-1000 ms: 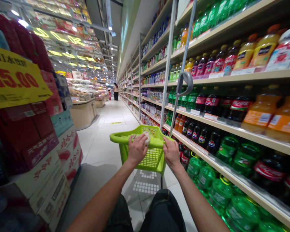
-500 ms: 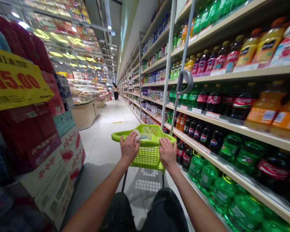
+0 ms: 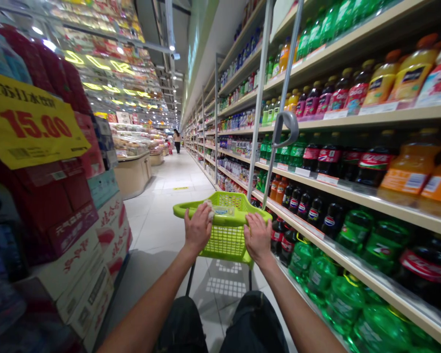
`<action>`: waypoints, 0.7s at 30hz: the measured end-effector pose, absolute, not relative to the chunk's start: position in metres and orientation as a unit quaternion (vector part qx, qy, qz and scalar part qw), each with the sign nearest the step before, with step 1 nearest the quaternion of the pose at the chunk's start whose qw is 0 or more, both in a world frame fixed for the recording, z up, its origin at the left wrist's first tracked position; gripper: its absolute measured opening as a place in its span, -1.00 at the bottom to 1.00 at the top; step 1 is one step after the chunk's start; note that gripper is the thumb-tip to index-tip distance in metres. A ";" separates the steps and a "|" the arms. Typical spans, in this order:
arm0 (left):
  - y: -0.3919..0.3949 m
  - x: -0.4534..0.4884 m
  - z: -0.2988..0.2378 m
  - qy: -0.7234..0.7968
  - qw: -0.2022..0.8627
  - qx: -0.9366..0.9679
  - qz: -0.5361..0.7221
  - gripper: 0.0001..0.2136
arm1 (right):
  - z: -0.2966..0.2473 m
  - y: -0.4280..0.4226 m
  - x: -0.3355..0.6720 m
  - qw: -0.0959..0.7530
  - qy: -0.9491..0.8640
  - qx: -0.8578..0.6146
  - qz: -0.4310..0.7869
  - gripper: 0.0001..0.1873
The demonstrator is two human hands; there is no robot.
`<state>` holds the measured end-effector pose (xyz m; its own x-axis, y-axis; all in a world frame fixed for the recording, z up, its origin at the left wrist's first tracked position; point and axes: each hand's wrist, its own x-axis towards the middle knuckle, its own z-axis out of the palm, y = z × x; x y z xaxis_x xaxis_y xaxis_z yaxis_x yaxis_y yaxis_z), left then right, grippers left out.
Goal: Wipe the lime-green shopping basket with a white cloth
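A lime-green shopping cart (image 3: pixel 228 240) stands upright right in front of my knees. Its handle (image 3: pixel 238 219) runs across the near side, with a clear label on the middle. My left hand (image 3: pixel 198 228) is closed over the left part of the handle and presses a crumpled whitish cloth or tissue (image 3: pixel 209 210) against it. On the handle's right part lies my right hand (image 3: pixel 257 239), its fingers bent over the bar. The undersides of both grips are hidden. No goods are visible in the part of the basket that shows.
Drink shelves (image 3: pixel 353 176) line the right side, with a grey hooked pole (image 3: pixel 284 127) in front. Stacked cartons (image 3: pixel 84 274) and a yellow price sign (image 3: pixel 36 122) stand close on the left. A person (image 3: pixel 177 141) is far down the tiled aisle (image 3: pixel 169 196).
The whole view has shifted slightly, so the cart, shelves and price sign sit a little lower and further right. Both hands keep their places on the handle.
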<state>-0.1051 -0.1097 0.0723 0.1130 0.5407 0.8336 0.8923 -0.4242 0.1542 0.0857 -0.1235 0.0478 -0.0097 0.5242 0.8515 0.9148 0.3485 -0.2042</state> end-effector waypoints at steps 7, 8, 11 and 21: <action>-0.106 -0.091 0.075 -0.439 0.197 -0.777 -0.405 -0.59 | 0.053 -0.122 0.077 0.439 -0.708 -0.520 -0.188 -0.67; -0.103 -0.100 0.074 -0.452 0.195 -0.766 -0.413 -0.59 | 0.053 -0.122 0.078 0.440 -0.709 -0.521 -0.182 -0.67; -0.094 -0.125 0.073 -0.501 0.182 -0.711 -0.458 -0.60 | 0.051 -0.122 0.077 0.443 -0.709 -0.522 -0.168 -0.66; -0.095 -0.081 0.082 -0.379 0.107 -0.793 -0.466 -0.57 | 0.050 -0.122 0.081 0.439 -0.711 -0.519 -0.180 -0.66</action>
<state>-0.0814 -0.0953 0.0822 0.2795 0.5005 0.8193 0.6997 -0.6905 0.1832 0.0807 -0.1218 0.0504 -0.0755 0.5809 0.8104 0.8963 0.3957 -0.2001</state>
